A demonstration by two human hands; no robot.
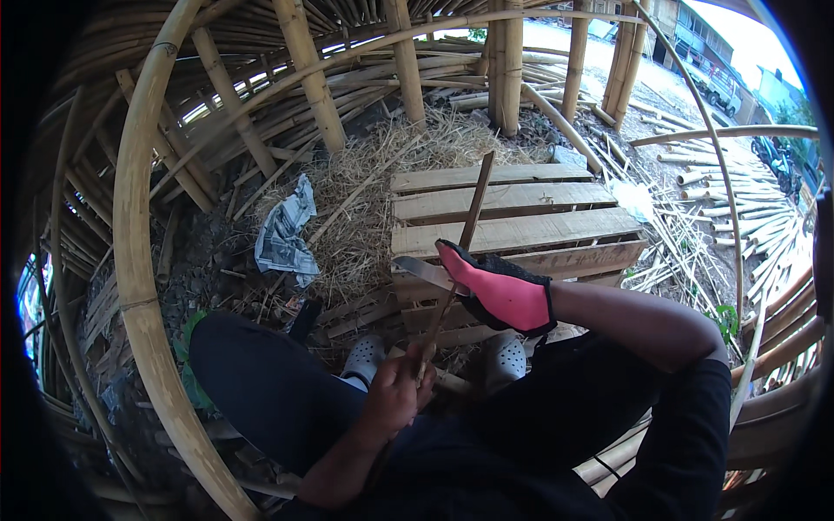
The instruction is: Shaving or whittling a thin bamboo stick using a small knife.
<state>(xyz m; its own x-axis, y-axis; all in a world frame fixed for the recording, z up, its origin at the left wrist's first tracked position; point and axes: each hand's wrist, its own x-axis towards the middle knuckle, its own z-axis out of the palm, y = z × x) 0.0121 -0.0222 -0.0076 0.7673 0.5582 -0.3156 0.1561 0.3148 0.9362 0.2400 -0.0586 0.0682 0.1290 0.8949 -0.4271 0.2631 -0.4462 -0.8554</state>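
My bare left hand [394, 398] is wrapped round the lower end of a thin brown bamboo strip [477, 201]. The strip slants up and away from me, its far end over the wooden pallet [512, 229]. In a pink and black glove, my right hand [508, 293] is closed at the strip's middle. A knife's wide metal blade [422, 272] juts leftward from that hand, crossing the strip. The glove hides the knife's handle, and I cannot tell how the gloved fingers share their grip between knife and strip.
Bamboo poles [313, 78] stand around me, and a thick curved one [135, 217] rises at the left. Straw shavings [356, 200] and a crumpled newspaper [288, 233] lie left of the pallet. Many cut bamboo lengths [738, 195] are spread at the right. A truck [717, 87] stands far off.
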